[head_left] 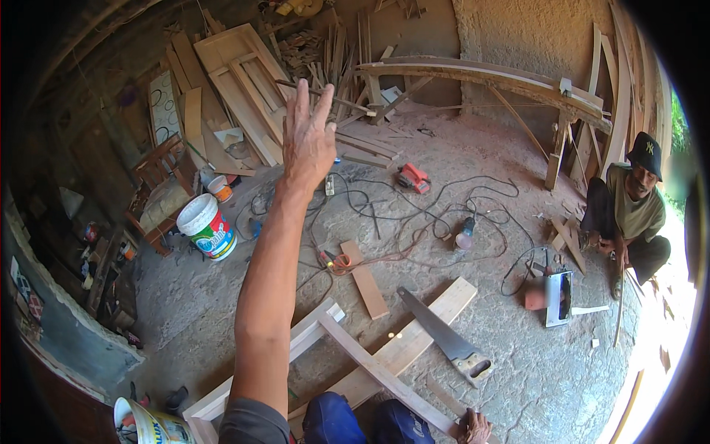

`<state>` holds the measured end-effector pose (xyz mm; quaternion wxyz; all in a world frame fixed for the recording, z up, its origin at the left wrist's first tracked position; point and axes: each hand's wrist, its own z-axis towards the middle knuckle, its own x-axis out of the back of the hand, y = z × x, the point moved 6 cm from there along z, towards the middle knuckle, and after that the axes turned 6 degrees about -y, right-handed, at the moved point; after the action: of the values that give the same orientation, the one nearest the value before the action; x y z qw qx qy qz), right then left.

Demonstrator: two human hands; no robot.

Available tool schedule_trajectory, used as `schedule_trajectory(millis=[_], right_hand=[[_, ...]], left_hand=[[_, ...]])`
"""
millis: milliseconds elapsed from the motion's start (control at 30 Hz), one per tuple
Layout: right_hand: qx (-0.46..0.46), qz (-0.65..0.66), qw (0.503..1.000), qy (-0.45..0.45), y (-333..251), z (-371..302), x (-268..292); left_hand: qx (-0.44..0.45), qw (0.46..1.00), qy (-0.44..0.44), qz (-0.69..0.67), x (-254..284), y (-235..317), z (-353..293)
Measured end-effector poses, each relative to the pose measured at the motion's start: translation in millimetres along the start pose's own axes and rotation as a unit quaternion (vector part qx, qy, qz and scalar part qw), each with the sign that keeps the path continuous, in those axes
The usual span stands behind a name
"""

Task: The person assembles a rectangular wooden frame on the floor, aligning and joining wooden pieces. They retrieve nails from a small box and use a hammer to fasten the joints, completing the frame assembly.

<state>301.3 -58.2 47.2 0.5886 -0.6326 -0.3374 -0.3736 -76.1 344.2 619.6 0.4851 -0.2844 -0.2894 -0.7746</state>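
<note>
While the left hand (308, 137) is lifted high with fingers spread, holding nothing, the right hand (474, 428) rests at the lower edge on a long wooden batten (373, 368), knuckles curled over it; whether it truly grips cannot be told. That batten lies across 1 paler plank (414, 337) on the ground, just in front of the knees. It looks stiff, light and rough, best taken near its middle. A handsaw (444, 337) lies over the plank. Farther out sit a white bucket (207, 226), tangled cables (414, 222) and a crouching person (629, 211).
</note>
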Motion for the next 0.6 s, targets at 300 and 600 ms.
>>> schedule_trajectory(millis=[300, 600], right_hand=[[0.115, 0.224, 0.967, 0.030, -164.1, 94.8, 96.5], [0.260, 0.333, 0.889, -0.175, -254.3, 73.1, 15.4]], left_hand=[[0.127, 0.854, -0.254, -0.437, -159.2, 72.5, -403.6], [0.317, 0.641, -0.007, -0.699, -89.4, 46.6, -417.5]])
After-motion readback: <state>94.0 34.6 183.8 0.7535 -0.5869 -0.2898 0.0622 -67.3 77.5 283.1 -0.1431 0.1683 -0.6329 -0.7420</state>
